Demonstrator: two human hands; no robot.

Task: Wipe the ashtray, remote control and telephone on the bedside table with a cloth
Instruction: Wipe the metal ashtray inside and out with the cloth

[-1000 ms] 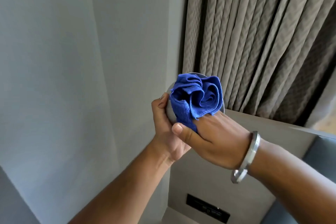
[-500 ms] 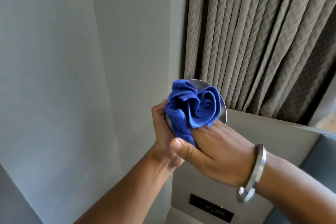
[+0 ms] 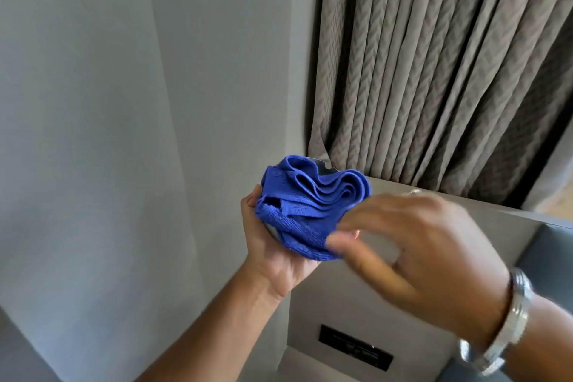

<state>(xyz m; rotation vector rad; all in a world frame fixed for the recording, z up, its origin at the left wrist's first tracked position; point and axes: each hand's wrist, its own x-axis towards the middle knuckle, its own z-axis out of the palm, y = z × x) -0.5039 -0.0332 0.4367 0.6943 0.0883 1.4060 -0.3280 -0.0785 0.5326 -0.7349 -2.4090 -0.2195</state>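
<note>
My left hand [image 3: 273, 260] cupped the metal ashtray [image 3: 324, 164] from below, raised before the grey wall [image 3: 93, 133] and curtain [image 3: 434, 56]. The blue cloth [image 3: 310, 208] was bunched into it, hiding all but a bit of rim. My right hand [image 3: 418, 245], blurred, pinched the cloth's lower edge, a bracelet [image 3: 502, 329] on its wrist

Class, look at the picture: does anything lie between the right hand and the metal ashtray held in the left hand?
Yes. The bunched blue cloth covers the ashtray, leaving only its top rim visible. The right hand pinches the cloth's lower edge; the left hand cups the ashtray from below.
</note>
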